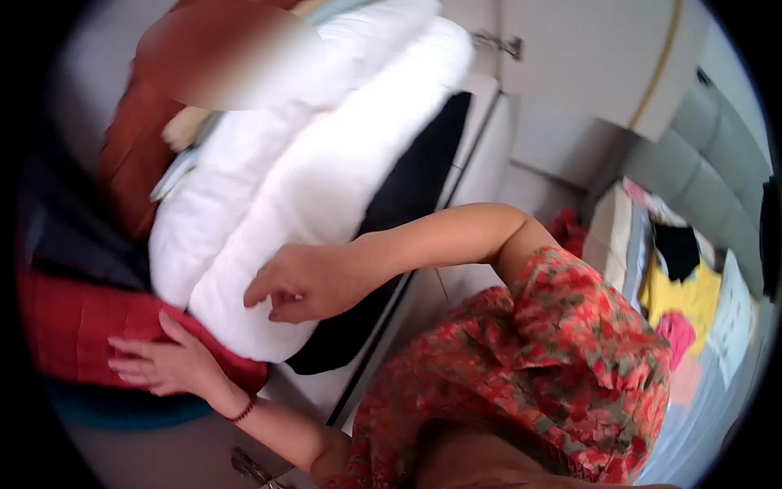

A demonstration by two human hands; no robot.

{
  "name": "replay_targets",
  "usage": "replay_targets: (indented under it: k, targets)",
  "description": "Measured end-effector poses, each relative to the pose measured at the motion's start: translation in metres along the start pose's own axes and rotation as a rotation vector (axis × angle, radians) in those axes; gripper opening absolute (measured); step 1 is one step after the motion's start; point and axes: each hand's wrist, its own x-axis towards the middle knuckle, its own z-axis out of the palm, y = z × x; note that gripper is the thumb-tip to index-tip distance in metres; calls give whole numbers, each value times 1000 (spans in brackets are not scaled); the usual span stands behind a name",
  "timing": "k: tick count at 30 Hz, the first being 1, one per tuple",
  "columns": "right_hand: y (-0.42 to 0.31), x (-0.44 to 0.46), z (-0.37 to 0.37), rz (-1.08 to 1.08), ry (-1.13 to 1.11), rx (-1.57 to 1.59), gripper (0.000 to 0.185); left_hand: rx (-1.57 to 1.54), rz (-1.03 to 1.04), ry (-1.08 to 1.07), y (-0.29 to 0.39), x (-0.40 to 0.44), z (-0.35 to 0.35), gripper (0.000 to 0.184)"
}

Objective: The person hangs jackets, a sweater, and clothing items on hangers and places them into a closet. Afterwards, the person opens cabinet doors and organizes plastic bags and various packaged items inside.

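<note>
My left hand [167,359], with a dark beaded bracelet on the wrist, lies with spread fingers on a folded red quilted cloth [73,326]. Over the lower end of a thick, folded white quilt [293,175] is my right hand [314,281], its fingers loosely bent and apart with nothing visible between them. Whether it touches the quilt is unclear. The red cloth lies beside the quilt's lower left end. Black fabric [419,167] shows along the quilt's right side, and dark folded fabric [81,220] lies above the red cloth.
Reddish-brown fabric [134,155] is at the upper left, near a blurred patch. Teal fabric [122,407] shows under the red cloth. Pale cabinet doors [586,49] with metal hinges stand at the top. At the right, a bed with a grey padded headboard [709,155] holds yellow clothing [676,285].
</note>
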Motion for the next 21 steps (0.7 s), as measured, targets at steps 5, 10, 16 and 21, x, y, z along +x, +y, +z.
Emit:
replay_targets:
  k: [5,10,16,21]
  targets:
    - [16,-107,-18,36,142,64,25,-280,235,122,11,-64,-23,81]
    - [44,-249,-50,263,445,48,24,-696,350,218,109,-143,-94,55]
    - [68,-398,-39,513,726,-128,25,-1514,640,-303,267,-242,-201,29]
    - [32,-547,-34,899,961,-168,27,-1869,1062,-528,385,-324,-289,26]
